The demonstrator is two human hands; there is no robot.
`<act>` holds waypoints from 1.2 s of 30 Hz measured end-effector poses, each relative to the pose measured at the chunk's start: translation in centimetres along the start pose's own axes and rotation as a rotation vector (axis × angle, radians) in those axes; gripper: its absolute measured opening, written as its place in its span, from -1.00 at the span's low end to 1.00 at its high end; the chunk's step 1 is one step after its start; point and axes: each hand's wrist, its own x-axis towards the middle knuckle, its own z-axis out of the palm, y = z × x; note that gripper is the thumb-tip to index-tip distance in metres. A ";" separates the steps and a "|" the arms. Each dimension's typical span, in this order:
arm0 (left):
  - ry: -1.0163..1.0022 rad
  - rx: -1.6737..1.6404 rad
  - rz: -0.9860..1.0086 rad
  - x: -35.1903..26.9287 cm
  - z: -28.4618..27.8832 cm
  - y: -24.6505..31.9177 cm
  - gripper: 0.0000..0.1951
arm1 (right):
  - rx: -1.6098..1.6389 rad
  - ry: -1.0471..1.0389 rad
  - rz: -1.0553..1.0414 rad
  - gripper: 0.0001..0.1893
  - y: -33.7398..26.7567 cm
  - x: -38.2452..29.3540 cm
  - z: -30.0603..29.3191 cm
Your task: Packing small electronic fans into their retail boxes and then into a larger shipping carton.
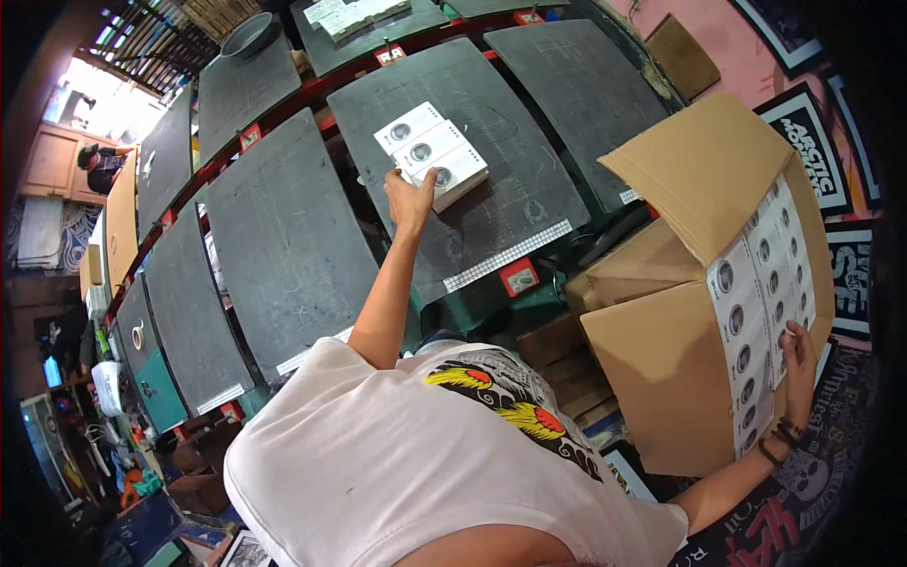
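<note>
Three small white boxes (pixel 421 151), each printed with a round dark picture, lie side by side on a dark flat board (pixel 496 120) in front of me. My left hand (pixel 410 202) grips the near end of this group, its thumb on the closest box and its fingers at the edge. To my right stands an open cardboard carton (pixel 655 383), its flaps folded outward. Packed rows of similar white boxes (pixel 744 358) fill it. My right hand (pixel 797 361) reaches in over its far right side, fingertips against the boxes; their hold is partly hidden.
More dark boards (pixel 283 234) stand in rows on red rails. White boxes (pixel 354 15) sit on a far board, near a grey basin (pixel 248 37). Another carton (pixel 638 269) is behind the open one. Framed prints (pixel 808 145) line the right wall. A person (pixel 103 166) is at the far left.
</note>
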 end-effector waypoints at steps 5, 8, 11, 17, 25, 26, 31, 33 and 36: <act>-0.163 -0.254 -0.200 1.8 4.6 -5.2 0.08 | 0.054 -0.031 -0.012 -0.54 -2.9 -1.6 1.2; -0.227 -0.344 -0.312 -0.4 3.5 -1.8 0.05 | 0.053 -0.061 -0.052 -0.56 -3.8 -2.0 2.0; -0.313 -0.348 -0.384 -0.5 2.8 -2.1 -0.04 | 0.070 -0.116 -0.091 -0.57 -4.8 -1.6 2.9; -0.040 -0.169 -0.278 -3.1 5.0 -0.9 -0.06 | 0.101 -0.092 -0.132 -0.59 -5.9 -1.8 4.7; -0.020 -0.502 -0.033 -1.0 7.9 -4.6 -0.18 | 0.115 -0.018 -0.166 -0.66 -7.3 -2.4 4.1; -0.052 -0.541 -0.039 -1.5 7.9 -3.8 -0.22 | 0.072 -0.027 -0.160 -0.65 -7.1 -2.7 3.9; -0.162 -0.733 -0.042 -1.8 6.3 -3.6 -0.47 | -0.078 -0.017 -0.162 -0.31 -8.6 -1.1 6.0; -0.220 -0.682 -0.021 -1.7 6.4 -3.6 -0.44 | -0.160 -0.025 -0.169 -0.32 -7.8 1.0 6.5; -0.263 -0.691 -0.094 -1.4 6.6 -4.8 -0.36 | -0.277 -0.089 -0.165 -0.30 -9.5 3.5 7.7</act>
